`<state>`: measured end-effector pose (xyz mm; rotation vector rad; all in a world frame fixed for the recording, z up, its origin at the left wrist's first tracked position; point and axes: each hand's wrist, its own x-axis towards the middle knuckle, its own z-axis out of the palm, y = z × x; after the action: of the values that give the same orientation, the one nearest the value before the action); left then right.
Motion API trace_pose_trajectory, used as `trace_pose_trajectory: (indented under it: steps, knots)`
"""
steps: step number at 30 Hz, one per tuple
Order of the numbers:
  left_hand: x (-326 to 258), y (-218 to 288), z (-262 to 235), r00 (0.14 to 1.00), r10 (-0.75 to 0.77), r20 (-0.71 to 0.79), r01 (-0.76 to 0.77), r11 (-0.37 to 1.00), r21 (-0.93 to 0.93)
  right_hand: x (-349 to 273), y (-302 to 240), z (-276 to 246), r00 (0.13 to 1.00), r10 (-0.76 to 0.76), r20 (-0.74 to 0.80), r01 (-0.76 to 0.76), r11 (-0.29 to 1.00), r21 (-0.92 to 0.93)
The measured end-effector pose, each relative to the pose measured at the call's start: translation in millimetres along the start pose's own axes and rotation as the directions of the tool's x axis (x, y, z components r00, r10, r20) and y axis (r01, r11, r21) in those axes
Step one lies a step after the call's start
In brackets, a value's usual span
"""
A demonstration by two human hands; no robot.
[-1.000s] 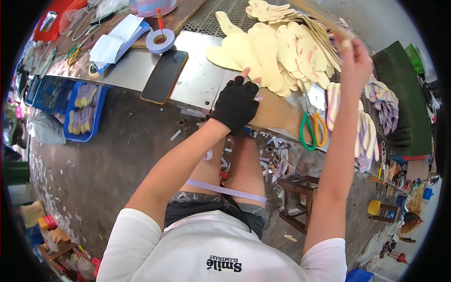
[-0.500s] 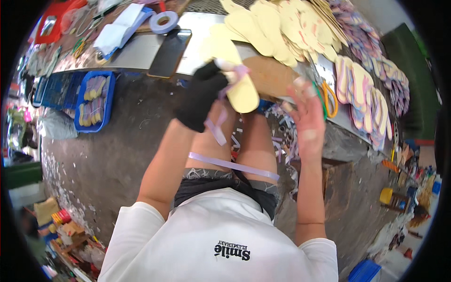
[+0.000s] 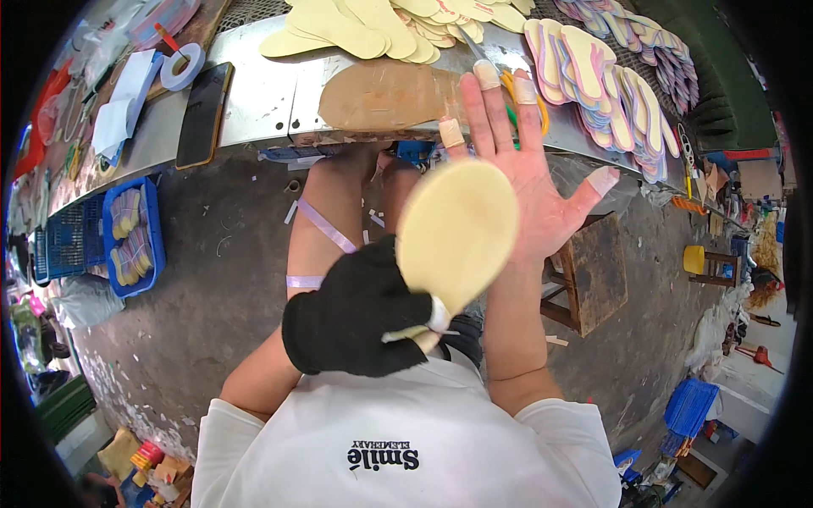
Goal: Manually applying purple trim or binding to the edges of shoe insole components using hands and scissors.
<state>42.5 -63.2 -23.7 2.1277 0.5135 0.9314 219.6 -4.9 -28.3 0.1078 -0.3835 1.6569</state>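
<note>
Insole (image 3: 457, 233), gripped by the gloved left hand (image 3: 356, 317), covers the wide-spread right hand (image 3: 533, 186).

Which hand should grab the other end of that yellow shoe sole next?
Probably the right hand. It is bare, wide open and empty, just behind the wide end of the yellow insole. The left hand, in a black glove, is already busy gripping the insole's narrow end.

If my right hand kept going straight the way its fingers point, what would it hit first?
Likely the green-and-yellow scissors at the metal workbench edge; the right hand fingertips already overlap them in view, though depth is unclear.
</note>
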Motion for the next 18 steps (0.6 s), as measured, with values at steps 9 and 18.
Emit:
trace_pose_trajectory:
  steps: [9,18]
  knots:
    - [31,30,21,0.945,0.134,0.299,-0.147,0.989,0.021,-3,6,11,0.999,0.02,0.03,-0.023,0.995,0.1]
    - [40,30,29,0.979,0.169,0.117,-0.193,0.95,0.246,-10,16,12,0.982,0.061,0.18,-0.073,0.995,0.061]
